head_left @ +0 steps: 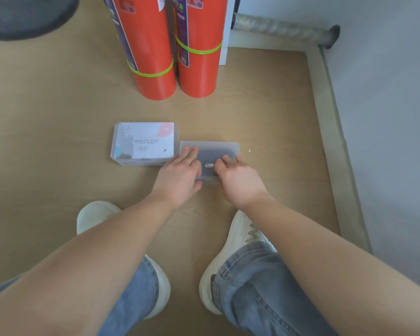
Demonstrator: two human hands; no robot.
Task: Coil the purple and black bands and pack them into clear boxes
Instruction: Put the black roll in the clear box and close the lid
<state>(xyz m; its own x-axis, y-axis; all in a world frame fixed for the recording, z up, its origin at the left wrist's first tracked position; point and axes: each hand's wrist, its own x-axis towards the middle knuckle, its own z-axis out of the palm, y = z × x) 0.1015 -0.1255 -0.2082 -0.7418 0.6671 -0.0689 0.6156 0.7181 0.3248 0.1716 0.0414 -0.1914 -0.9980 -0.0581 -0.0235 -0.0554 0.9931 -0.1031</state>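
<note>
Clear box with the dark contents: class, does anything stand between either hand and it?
Nothing visible does. The left hand and right hand both lie directly on top of the clear box; the labelled box sits beside it, out of the way.

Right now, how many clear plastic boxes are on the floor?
2. One labelled clear box lies on the left. The second box, darker inside, sits right beside it on the right, under the left hand and right hand. I see no others.
</note>
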